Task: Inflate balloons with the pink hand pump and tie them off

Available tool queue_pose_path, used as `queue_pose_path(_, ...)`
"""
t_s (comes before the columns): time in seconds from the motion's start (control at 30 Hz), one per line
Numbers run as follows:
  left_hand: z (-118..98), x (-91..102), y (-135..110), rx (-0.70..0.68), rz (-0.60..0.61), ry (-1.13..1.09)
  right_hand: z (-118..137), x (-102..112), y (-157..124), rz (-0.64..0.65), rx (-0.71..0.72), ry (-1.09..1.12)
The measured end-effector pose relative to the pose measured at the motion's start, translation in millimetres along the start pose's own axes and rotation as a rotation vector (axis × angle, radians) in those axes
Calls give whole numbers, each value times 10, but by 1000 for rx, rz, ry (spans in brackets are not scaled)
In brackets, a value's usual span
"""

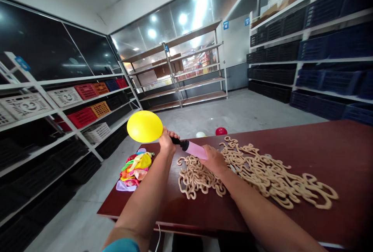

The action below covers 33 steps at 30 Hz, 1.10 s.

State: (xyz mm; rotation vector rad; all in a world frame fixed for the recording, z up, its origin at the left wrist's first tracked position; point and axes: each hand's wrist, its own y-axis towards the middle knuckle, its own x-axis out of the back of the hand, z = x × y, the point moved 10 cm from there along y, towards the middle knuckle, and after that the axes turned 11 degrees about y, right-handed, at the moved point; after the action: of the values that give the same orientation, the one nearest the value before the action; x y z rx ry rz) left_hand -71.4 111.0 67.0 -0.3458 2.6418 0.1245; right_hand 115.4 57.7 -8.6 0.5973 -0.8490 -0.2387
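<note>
Head view: at 6 o'clock two bare forearms are seen reaching forward over the dark red-brown tabletop, whose surface is smooth and slightly glossy. The right hand, near the centre, is closed over the rear of a pink hand pump, a slim plastic tube with a black nozzle. Its fingers are wrapped around the barrel, though their tips are hidden. Just beyond, toward 11 o'clock, the left hand is clenched where the nozzle meets the neck of the yellow balloon. The balloon is held in the air above the tabletop's far left corner. It is swollen to a taut, shiny oval, so this one is judged to be filled or nearly filled, but it is not seen tied off.

At 9 o'clock of the hands a heap of flat balloons lies limp and crumpled in mixed colours, which suggests that much remains to be inflated. From the centre to 3 o'clock, tan chain links are spread in a tangled, matte, curly mass.

Past the tabletop's far edge, at 12 o'clock, a red balloon and a white balloon are seen round and finished on the grey floor. Farther off, metal shelving with plastic crates is ranged along the walls.
</note>
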Motion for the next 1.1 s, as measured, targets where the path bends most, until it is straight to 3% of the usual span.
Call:
queue_pose_path(0.23, -848, 349, 210, -108, -85, 20, -22, -14, 26, 10, -21, -16)
queue_pose_path(0.33, -1040, 388, 274, -133, -89, 27, 11, -20, 13, -8, 3, 3)
queue_pose_path(0.47, -862, 259, 262, -106, -87, 42, 19, -43, -15, -10, 18, 14)
queue_pose_path(0.67, -78, -92, 96, -8, -12, 60, -36, -55, -24, -12, -7, 9)
queue_pose_path(0.77, 169, -141, 13, 20, -15, 28, -49, -54, -18, 2, -22, 4)
queue_pose_path(0.93, 77, -72, 23, 19, -24, 8, -7, 1, 4, -6, -9, -4)
queue_pose_path(1.1, -478, 162, 178, -45, -64, 26, -5, 18, 26, 5, -6, -2)
